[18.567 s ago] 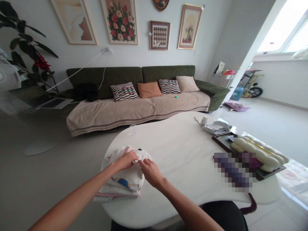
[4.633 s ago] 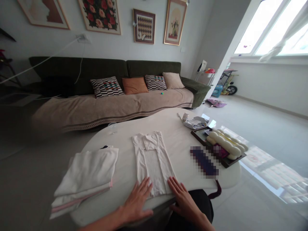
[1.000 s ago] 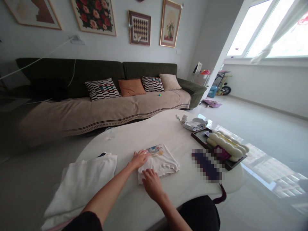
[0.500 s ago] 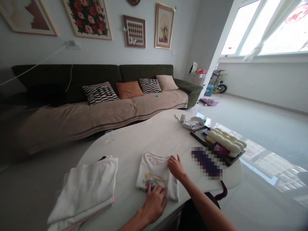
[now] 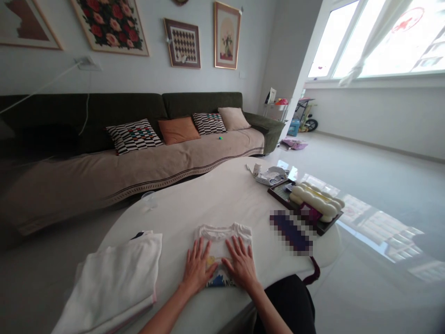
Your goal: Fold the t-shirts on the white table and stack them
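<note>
A small white T-shirt [image 5: 222, 234] with a coloured print lies folded into a square on the white table [image 5: 215, 195], close to the near edge. My left hand [image 5: 197, 268] lies flat on its left half, fingers spread. My right hand [image 5: 240, 264] lies flat on its right half, fingers spread as well. Both palms press down on the cloth and cover most of the print. Neither hand holds anything.
A stack of folded white clothes [image 5: 111, 283] sits at the table's left end. To the right stands a dark tray [image 5: 306, 206] with cream-coloured rolls, and crumpled paper [image 5: 269, 175] lies behind it. A clear glass [image 5: 149, 199] stands at the far edge. A green sofa [image 5: 132, 139] fills the background.
The shirt has been turned print side up and squared off. Both hands moved from its edges to lie flat side by side on top of it.
</note>
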Demonstrator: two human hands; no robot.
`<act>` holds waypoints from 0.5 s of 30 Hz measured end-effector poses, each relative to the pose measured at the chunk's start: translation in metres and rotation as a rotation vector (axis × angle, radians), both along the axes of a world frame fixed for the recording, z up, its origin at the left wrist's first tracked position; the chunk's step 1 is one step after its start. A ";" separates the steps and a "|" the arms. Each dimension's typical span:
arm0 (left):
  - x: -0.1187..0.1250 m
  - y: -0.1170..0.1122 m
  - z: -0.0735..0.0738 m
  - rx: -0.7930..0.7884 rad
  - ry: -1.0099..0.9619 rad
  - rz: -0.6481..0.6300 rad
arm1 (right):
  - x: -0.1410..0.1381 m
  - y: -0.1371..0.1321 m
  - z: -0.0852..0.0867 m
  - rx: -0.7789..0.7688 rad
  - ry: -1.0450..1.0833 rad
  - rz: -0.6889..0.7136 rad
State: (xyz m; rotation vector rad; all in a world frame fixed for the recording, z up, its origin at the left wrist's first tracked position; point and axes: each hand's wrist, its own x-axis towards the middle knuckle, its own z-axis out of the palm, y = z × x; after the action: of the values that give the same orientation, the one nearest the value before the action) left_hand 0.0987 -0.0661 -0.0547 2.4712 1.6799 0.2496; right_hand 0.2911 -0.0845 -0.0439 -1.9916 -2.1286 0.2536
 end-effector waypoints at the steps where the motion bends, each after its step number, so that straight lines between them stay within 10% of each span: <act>1: 0.000 -0.006 0.002 -0.012 0.016 0.010 | 0.002 0.004 0.001 -0.004 -0.009 -0.042; 15: 0.005 0.029 0.019 -0.109 0.051 0.090 | 0.019 0.051 0.015 -0.085 -0.033 0.065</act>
State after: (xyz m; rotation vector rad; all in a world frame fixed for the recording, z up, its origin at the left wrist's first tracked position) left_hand 0.1037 -0.0372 -0.0358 2.3461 1.7775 0.1031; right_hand 0.3098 -0.0333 -0.0287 -1.9869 -2.2414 0.3301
